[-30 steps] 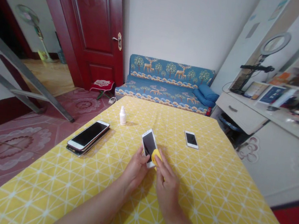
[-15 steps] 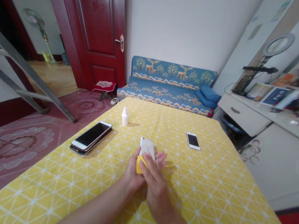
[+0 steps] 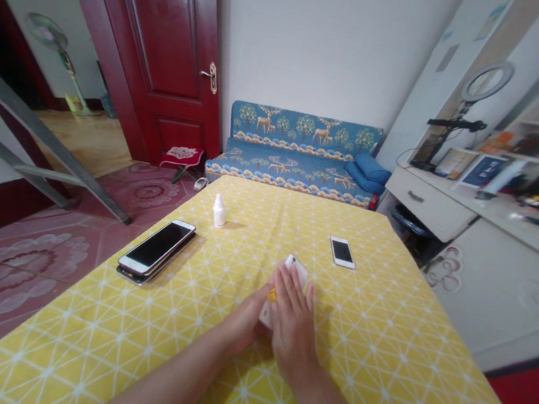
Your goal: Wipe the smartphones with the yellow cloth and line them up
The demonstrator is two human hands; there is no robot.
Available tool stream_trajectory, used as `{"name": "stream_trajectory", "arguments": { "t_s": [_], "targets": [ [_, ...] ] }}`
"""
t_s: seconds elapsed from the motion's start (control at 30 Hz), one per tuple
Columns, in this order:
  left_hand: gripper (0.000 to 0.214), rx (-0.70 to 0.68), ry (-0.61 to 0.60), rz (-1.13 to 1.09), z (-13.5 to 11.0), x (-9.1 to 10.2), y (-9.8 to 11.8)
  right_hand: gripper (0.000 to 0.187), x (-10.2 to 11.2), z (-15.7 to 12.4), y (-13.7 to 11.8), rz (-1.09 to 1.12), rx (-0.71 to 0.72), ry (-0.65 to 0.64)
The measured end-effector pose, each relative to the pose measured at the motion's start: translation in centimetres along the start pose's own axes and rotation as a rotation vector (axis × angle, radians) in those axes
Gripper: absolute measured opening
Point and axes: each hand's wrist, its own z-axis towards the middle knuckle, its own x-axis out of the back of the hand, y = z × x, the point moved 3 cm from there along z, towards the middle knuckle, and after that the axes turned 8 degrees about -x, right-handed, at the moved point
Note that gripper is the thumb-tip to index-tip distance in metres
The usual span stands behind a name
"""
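Observation:
My left hand (image 3: 247,319) is closed round a white smartphone (image 3: 297,269) from below and the left side, its back with the camera facing up. Over the phone lies my right hand (image 3: 290,319), fingers pressed flat on a yellow cloth (image 3: 272,293) against the phone's back. Most of the cloth is hidden under those fingers. To the right, a small white smartphone (image 3: 342,252) lies screen up on the table. At the left, a larger white smartphone (image 3: 157,248) rests on top of another dark device. Beyond it a white spray bottle (image 3: 219,211) stands upright.
A yellow patterned cloth covers the table (image 3: 355,374). Behind it stands a blue sofa (image 3: 285,164). On the right is a white cabinet (image 3: 504,275) with a ring light (image 3: 488,81). A metal ladder (image 3: 50,151) leans at the left, near a red door (image 3: 172,34).
My right hand has slid the yellow cloth up the phone's back, covering more of it. The held phone has shifted right and tilted. The view has turned slightly right.

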Motion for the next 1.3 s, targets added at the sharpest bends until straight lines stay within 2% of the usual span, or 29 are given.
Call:
{"name": "stream_trajectory", "arguments": {
  "t_s": [0.07,0.13,0.2,0.27,0.3,0.37,0.43,0.5,0.53,0.63,0.73,0.83,0.93,1.0,1.13,1.3],
  "targets": [
    [0.048,0.068,-0.02,0.167,-0.4,-0.2,-0.2,0.054,0.5,0.3,1.3,0.017,-0.085,0.058],
    [0.06,0.131,-0.096,0.308,-0.9,-0.7,-0.2,0.051,0.9,0.5,2.8,0.084,-0.173,0.116],
    [0.063,0.131,-0.139,0.344,-1.1,-1.1,0.2,0.048,1.1,0.6,4.3,0.191,-0.281,0.181],
    [0.06,0.054,-0.066,0.326,-0.9,-1.0,1.1,0.047,1.2,0.6,5.3,0.293,-0.394,0.217],
    [0.057,-0.013,0.001,0.327,-0.7,-0.8,1.6,0.045,1.1,0.6,5.5,0.332,-0.428,0.194],
    [0.052,-0.178,0.129,0.377,-0.3,0.0,2.8,0.039,0.8,0.7,4.9,0.363,-0.397,0.071],
    [0.049,-0.327,0.221,0.467,-0.1,0.7,3.8,0.033,0.5,0.7,3.6,0.33,-0.27,-0.042],
    [0.048,-0.416,0.259,0.546,0.0,1.2,4.2,0.029,0.4,0.5,2.2,0.283,-0.183,-0.049],
    [0.049,-0.45,0.254,0.567,0.0,1.2,4.2,0.03,0.4,0.3,1.8,0.28,-0.183,-0.034],
    [0.055,-0.54,0.139,0.628,-0.3,0.4,3.8,0.045,0.2,-0.1,1.6,0.384,-0.321,0.001],
    [0.05,-0.573,-0.043,0.675,-0.5,-0.8,3.1,0.04,0.3,-0.1,2.5,0.574,-0.511,0.054],
    [0.052,-0.563,-0.153,0.667,-0.5,-1.0,2.3,0.034,0.9,0.3,3.9,0.721,-0.64,0.148],
    [0.064,-0.529,-0.215,0.754,-0.4,-0.5,1.5,0.037,1.4,0.5,6.0,0.83,-0.708,0.221],
    [0.07,-0.524,-0.285,0.934,-0.4,-0.4,0.9,0.039,2.0,0.7,8.1,0.802,-0.73,0.297],
    [0.058,-0.568,-0.454,1.285,-0.5,-0.9,0.5,0.04,4.6,2.3,14.2,0.43,-0.764,0.542],
    [0.052,-0.562,-0.461,1.354,-0.2,-1.5,0.8,0.039,8.7,6.0,21.6,0.139,-0.903,0.659]
  ]
}}
